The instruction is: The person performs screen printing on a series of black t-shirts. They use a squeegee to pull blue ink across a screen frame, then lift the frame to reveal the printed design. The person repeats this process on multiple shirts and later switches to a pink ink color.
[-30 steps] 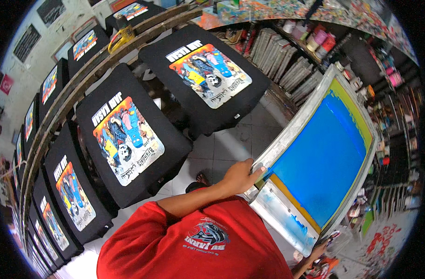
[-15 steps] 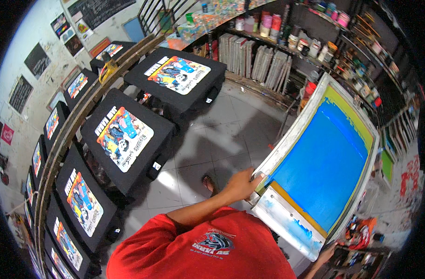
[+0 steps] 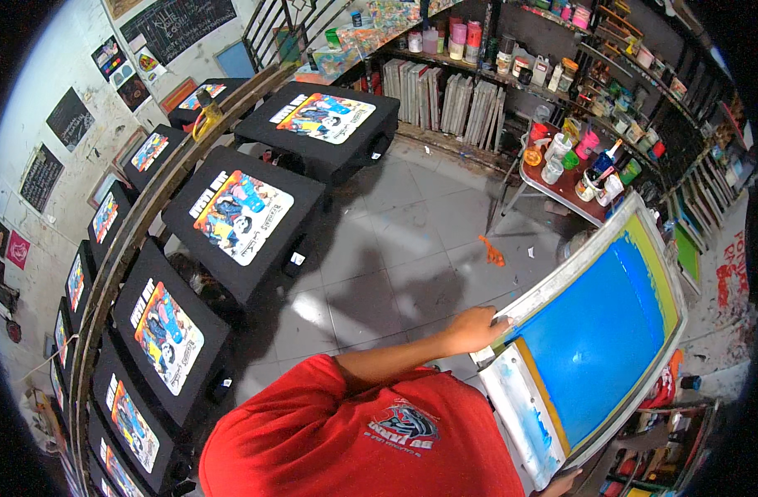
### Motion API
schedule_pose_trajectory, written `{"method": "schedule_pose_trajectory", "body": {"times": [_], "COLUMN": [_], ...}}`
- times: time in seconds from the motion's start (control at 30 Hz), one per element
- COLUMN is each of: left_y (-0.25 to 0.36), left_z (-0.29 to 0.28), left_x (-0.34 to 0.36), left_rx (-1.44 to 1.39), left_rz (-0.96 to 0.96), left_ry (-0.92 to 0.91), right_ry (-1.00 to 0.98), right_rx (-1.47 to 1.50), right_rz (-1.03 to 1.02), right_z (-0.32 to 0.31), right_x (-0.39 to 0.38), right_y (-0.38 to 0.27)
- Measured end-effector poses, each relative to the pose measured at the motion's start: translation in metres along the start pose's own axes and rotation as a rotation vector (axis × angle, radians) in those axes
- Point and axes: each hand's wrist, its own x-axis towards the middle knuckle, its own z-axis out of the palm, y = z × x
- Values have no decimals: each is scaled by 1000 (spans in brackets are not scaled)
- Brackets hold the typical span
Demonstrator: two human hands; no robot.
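Note:
I carry a screen printing frame (image 3: 594, 236) tilted in front of me on the right. Blue ink (image 3: 590, 348) covers most of its mesh, with yellow-green showing along the borders. A squeegee (image 3: 520, 422) with a pale, blue-smeared holder and an amber blade rests across the near end. My left hand (image 3: 476, 330) is closed round the frame's left rim near the squeegee's end. At the near right corner my right hand (image 3: 561, 482) grips the frame from below, its fingers partly hidden.
Black shirts (image 3: 238, 219) with colourful prints lie on boards along a curved rail (image 3: 138, 199) to the left. A small table (image 3: 561, 192) holds cups and ink pots beyond the frame. Upright screens (image 3: 445, 103) and shelved bottles line the back. An orange scrap (image 3: 492, 251) lies on the tiled floor.
The view has shifted, and the frame now sits lower and slightly farther right. The small table with pots and the orange floor scrap have come into sight. Both hands keep their hold.

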Motion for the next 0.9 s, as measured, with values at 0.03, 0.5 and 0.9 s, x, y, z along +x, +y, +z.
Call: {"method": "schedule_pose_trajectory", "body": {"times": [0.03,0.5,0.9], "left_y": [1,-101,-82], "left_z": [0,16,52], "left_x": [-11,-197,-261], "left_rx": [-12,-34,-27], "left_rz": [21,-149,-175], "left_ry": [18,56,16], "right_ry": [-14,-7,-219], "right_rx": [46,270,80], "right_rz": [48,181,325], "right_z": [2,-50,-114], "right_x": [-13,-184,-212], "right_y": [4,49,79]}}
